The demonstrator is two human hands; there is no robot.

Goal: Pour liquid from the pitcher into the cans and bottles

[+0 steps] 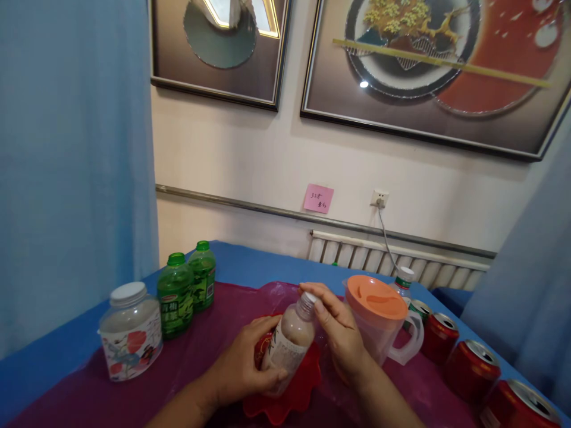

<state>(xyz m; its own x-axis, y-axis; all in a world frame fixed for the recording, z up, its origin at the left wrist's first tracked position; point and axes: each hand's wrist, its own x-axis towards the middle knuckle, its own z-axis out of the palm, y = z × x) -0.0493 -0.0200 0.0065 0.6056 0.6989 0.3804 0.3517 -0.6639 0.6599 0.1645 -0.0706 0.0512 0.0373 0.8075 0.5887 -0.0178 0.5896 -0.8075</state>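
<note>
One bottle point(291, 345) is in the grip, above one red dish point(301, 395). Left of the grip I see two green bottles point(175, 300) and one jar point(131, 339). Right of it: one jug point(368, 330), one far bottle point(402, 286), three red cans point(470, 371), one green can point(420, 309).

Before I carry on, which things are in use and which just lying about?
In use:
- bottle, in left hand
- its cap, at right hand
- likely red dish beneath

Lying about:
- jar
- green bottles
- jug
- red cans
</note>
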